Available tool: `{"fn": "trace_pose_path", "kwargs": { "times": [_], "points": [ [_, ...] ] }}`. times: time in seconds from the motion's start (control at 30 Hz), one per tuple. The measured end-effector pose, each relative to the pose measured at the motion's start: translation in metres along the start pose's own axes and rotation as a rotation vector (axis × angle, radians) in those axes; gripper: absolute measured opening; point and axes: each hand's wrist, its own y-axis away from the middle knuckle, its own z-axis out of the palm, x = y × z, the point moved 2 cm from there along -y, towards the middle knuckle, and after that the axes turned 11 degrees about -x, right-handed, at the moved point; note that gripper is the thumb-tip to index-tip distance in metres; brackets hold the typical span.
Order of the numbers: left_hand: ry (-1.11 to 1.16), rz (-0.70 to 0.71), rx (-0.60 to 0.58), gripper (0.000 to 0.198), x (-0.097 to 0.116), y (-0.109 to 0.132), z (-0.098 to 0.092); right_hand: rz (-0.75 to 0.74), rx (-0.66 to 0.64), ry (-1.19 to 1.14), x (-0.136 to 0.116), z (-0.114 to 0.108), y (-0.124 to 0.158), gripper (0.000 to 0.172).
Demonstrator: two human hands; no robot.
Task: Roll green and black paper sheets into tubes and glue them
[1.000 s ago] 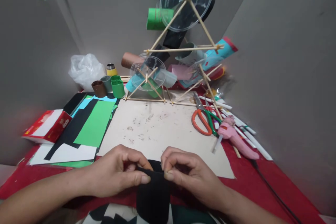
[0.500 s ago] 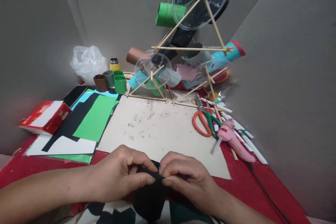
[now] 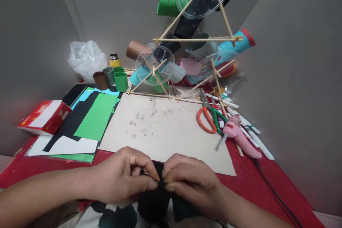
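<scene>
Both hands pinch the upper edge of a curled piece of black paper (image 3: pixel 153 205), held low in front of my body. My left hand (image 3: pixel 123 176) grips it between thumb and index finger from the left. From the other side, my right hand (image 3: pixel 191 181) presses thumb and fingers on the same edge, its fingertips close to the left ones. The paper bends round like a short tube, and its far side shows behind the fingertips. Its lower part hangs over patterned cloth (image 3: pixel 114 213). Just beyond the hands lies a beige board (image 3: pixel 162 128) with dark specks.
A stick structure (image 3: pixel 197 39) with clear lids and paper tubes rises at the back. Scissors (image 3: pixel 207 119) and a pink glue gun (image 3: pixel 236 137) lie right. Coloured paper sheets (image 3: pixel 93 117), a red box (image 3: pixel 45 115), small paper cups (image 3: pixel 121 81) and a plastic bag (image 3: pixel 87 60) are left.
The view has tilted slightly, so the background sits a little higher. Both hands keep their pinch, and the black paper's top edge has turned slightly between the fingertips.
</scene>
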Motion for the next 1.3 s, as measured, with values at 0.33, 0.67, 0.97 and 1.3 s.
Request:
{"fn": "trace_pose_path", "kwargs": {
  "times": [0.33,0.67,0.97,1.3],
  "points": [
    [-0.232,0.132,0.049,0.022,0.007,0.000,-0.008,0.009,0.046,-0.040,0.003,-0.006,0.002,0.012],
    [-0.323,0.217,-0.046,0.021,0.020,0.003,-0.003,-0.013,0.014,-0.066,0.001,-0.005,0.000,0.020],
    [-0.282,0.288,-0.091,0.016,0.018,0.000,-0.010,0.067,0.108,-0.257,0.008,-0.014,-0.001,0.010],
    [-0.697,0.355,0.061,0.020,0.027,-0.008,-0.003,0.070,0.219,-0.053,0.007,-0.012,0.008,0.028]
  ]
}}
